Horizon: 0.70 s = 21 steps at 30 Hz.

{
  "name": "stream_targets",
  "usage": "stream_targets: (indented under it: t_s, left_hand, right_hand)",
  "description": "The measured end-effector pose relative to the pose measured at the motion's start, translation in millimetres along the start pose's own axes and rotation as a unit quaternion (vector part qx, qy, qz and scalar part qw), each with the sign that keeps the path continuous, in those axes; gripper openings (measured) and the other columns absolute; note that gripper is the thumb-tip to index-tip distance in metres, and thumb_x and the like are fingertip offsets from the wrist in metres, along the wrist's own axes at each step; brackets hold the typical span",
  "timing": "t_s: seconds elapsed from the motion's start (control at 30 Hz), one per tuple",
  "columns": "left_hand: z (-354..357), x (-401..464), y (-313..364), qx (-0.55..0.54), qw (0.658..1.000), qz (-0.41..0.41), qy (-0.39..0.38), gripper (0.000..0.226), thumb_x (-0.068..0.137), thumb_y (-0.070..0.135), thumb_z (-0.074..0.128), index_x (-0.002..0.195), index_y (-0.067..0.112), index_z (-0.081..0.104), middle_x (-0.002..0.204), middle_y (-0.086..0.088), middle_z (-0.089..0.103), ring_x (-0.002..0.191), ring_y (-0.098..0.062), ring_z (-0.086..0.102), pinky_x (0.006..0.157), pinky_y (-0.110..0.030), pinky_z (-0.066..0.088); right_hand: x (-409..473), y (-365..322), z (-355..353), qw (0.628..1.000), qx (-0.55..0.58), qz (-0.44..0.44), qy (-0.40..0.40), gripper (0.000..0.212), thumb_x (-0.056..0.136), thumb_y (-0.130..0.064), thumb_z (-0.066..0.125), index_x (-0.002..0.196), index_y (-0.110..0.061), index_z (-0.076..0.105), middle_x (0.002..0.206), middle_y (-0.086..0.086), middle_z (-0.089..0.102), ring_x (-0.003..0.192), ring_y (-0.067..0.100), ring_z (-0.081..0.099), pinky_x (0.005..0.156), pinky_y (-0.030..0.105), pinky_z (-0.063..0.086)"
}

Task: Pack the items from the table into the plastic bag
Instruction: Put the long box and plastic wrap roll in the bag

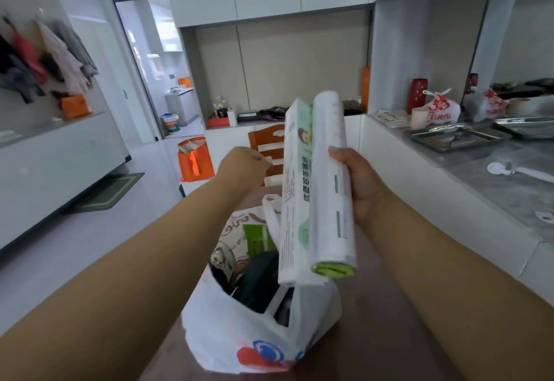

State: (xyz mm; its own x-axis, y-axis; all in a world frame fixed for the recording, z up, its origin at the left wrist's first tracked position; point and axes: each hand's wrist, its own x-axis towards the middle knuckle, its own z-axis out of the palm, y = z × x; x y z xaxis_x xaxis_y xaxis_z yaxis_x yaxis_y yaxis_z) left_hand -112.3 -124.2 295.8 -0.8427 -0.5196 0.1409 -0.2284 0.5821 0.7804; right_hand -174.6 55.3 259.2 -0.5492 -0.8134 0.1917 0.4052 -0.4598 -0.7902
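A white plastic bag (239, 329) with red and blue print stands open on the brown table (383, 320). Inside it show a dark object (257, 281) and a printed packet (236, 236). My right hand (359, 183) grips a long white-and-green box (295, 189) together with a white roll (331, 183) that has a green end cap; their lower ends hang over the bag's mouth. My left hand (242, 166) is raised behind the box, fingers curled around the bag's handle (271, 215), which it holds up.
A grey counter (494, 171) on the right carries metal trays (458, 138), a tied white bag (440, 109) and a white utensil (515, 171). An orange chair (266, 141) stands beyond the table. An orange bag (195, 159) sits on the floor.
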Motion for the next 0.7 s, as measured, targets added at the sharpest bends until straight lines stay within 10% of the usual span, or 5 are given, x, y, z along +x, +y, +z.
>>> stream_targets:
  t_s: [0.2,0.37,0.47,0.57,0.7]
  left_hand:
    - [-48.9,-49.8,-52.6,0.169,0.961,-0.001,0.217,0.05,0.075,0.047,0.074,0.105,0.011,0.059,0.089,0.0,0.057,0.078,-0.019,0.06,0.063,-0.03,0.046]
    - [-53.9,-64.5,-89.9,0.173,0.965,-0.154,0.125,0.048,0.077,0.031,0.073,0.109,0.002,0.052,0.109,-0.016,0.057,0.098,-0.031,0.058,0.084,-0.037,0.051]
    - [-55.8,-56.7,-94.5,-0.066,0.97,-0.214,0.095,0.015,0.09,0.012,0.054,0.089,-0.002,0.06,0.087,-0.018,0.064,0.082,-0.029,0.063,0.071,-0.033,0.047]
    - [-63.6,-54.1,-93.3,-0.369,0.898,-0.232,0.054,0.025,0.094,0.002,0.048,0.07,0.005,0.054,0.046,-0.005,0.054,0.042,-0.015,0.048,0.048,-0.025,0.041]
    - [-80.5,-57.7,-100.2,-0.491,0.835,-0.247,0.0,0.02,0.092,0.023,0.051,0.084,0.005,0.057,0.062,-0.004,0.06,0.029,-0.009,0.036,0.032,-0.011,0.026]
  right_hand:
    - [21.4,10.8,58.2,0.996,-0.028,-0.061,0.065,0.04,0.086,-0.014,0.055,0.125,-0.006,0.053,0.104,0.016,0.071,0.096,0.032,0.067,0.081,0.048,0.059]
    - [42.3,34.0,79.6,0.984,-0.068,-0.124,0.111,0.041,0.075,-0.009,0.068,0.11,-0.026,0.055,0.102,0.005,0.069,0.097,0.024,0.066,0.074,0.038,0.061]
    - [50.4,56.5,82.3,0.959,-0.197,-0.138,0.15,0.083,0.06,-0.017,0.08,0.131,-0.032,0.039,0.114,-0.006,0.061,0.101,0.014,0.062,0.087,0.039,0.056]
    - [50.6,79.8,77.4,0.904,-0.374,-0.164,0.13,0.108,0.056,-0.02,0.086,0.139,-0.049,0.023,0.12,-0.023,0.052,0.109,0.003,0.054,0.092,0.036,0.049]
    - [39.3,89.7,56.9,0.786,-0.597,-0.141,0.079,0.128,0.051,-0.02,0.088,0.148,-0.042,0.009,0.133,-0.011,0.042,0.124,0.014,0.042,0.102,0.039,0.043]
